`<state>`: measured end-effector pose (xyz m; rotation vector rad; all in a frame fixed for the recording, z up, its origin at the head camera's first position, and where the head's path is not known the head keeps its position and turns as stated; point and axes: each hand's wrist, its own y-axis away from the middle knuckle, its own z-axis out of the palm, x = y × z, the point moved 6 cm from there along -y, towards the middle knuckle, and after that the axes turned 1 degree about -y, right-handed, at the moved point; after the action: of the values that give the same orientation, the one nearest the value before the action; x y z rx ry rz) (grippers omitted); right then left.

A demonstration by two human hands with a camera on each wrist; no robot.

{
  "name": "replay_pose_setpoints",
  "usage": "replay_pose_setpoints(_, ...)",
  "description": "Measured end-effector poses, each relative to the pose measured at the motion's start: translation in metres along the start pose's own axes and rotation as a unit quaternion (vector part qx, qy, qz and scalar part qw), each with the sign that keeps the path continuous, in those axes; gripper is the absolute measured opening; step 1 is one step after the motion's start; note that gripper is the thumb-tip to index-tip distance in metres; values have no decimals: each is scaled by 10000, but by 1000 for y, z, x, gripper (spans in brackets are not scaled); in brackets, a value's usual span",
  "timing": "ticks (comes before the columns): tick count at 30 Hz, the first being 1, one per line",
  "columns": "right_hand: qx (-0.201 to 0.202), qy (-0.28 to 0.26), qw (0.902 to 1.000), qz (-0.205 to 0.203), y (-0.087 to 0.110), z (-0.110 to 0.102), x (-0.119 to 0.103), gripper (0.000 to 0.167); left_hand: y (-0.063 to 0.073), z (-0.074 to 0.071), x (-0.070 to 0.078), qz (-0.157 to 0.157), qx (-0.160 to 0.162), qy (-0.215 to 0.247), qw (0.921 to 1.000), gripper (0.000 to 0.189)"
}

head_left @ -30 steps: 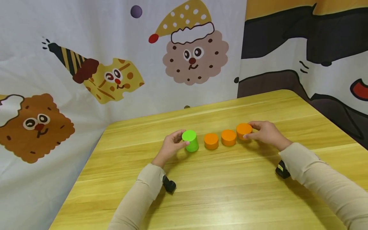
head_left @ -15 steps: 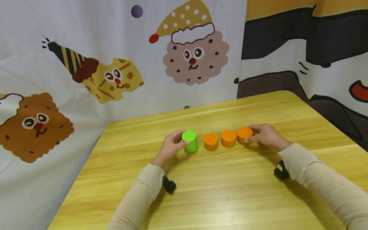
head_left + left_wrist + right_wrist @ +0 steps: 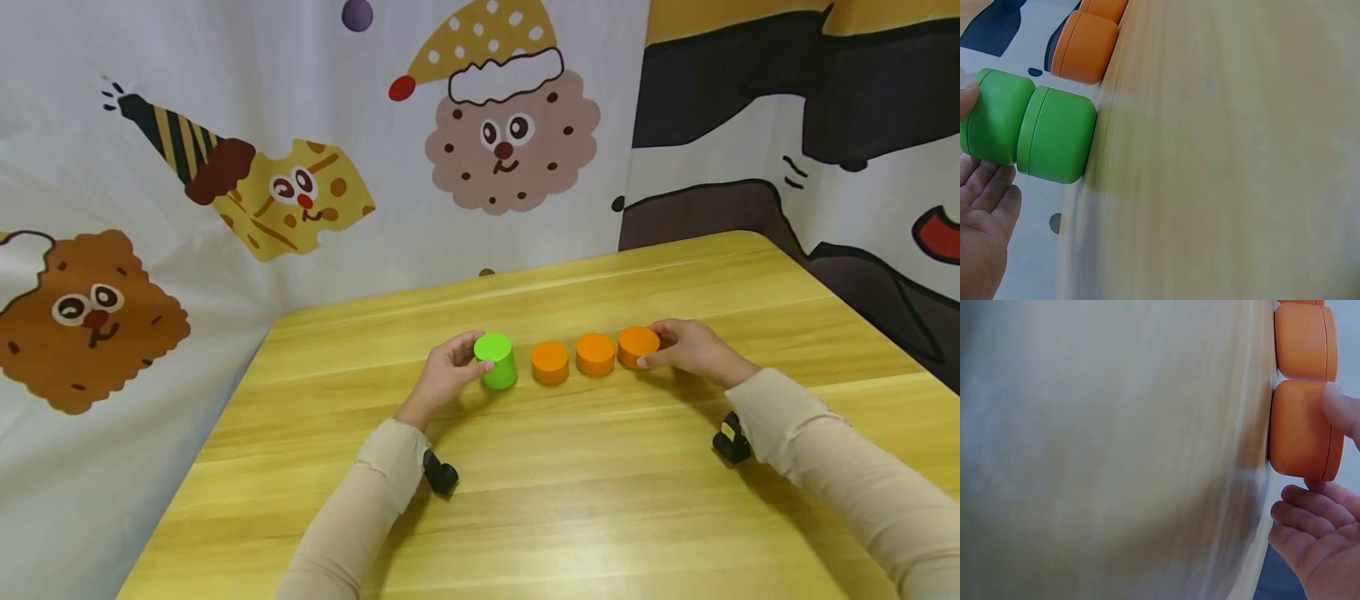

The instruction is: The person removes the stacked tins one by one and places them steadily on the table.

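Two small green lidded round jars stand stacked, most clearly told apart in the left wrist view. My left hand (image 3: 444,373) holds the upper green jar (image 3: 1002,115) between thumb and fingers; it sits on the lower green jar (image 3: 1060,136), which rests on the table. To the right, three orange lidded round jars stand in a row. My right hand (image 3: 693,350) grips the rightmost orange jar (image 3: 1300,428) with the thumb on its near side. That jar is down on the table close beside the middle orange jar (image 3: 595,354). The left orange jar (image 3: 550,362) is nearest the green stack.
The wood-grain table (image 3: 540,492) reaches back to a cartoon-printed curtain (image 3: 360,275). A black wrist device (image 3: 440,475) sits under the left cuff, and another black device (image 3: 731,440) under the right.
My right hand has lowered the rightmost orange jar onto the table at the end of the row. The left hand and green jars have stayed put; the head view has tilted slightly.
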<state>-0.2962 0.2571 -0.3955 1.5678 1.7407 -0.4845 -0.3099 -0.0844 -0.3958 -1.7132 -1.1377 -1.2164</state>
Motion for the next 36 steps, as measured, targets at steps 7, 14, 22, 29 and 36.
replay_pose_setpoints(7,-22,124,9995,-300,-2,-6,-15,92,0,-2,1,-86,-130,-160,9997,61)
replay_pose_setpoints(14,-48,307,9954,-901,-4,-3,-60,88,1,-2,0,-151,-231,-275,9992,65)
replay_pose_setpoints(22,-394,417,9855,-1597,-16,29,-115,79,0,0,-5,-224,-240,-504,9982,60)
replay_pose_setpoints(29,-667,379,9807,-1796,-29,61,-144,74,5,1,2,-300,-393,-546,9973,60)
replay_pose_setpoints(36,-804,425,9782,-1869,-41,84,-154,76,8,5,5,-285,-552,-591,9963,58)
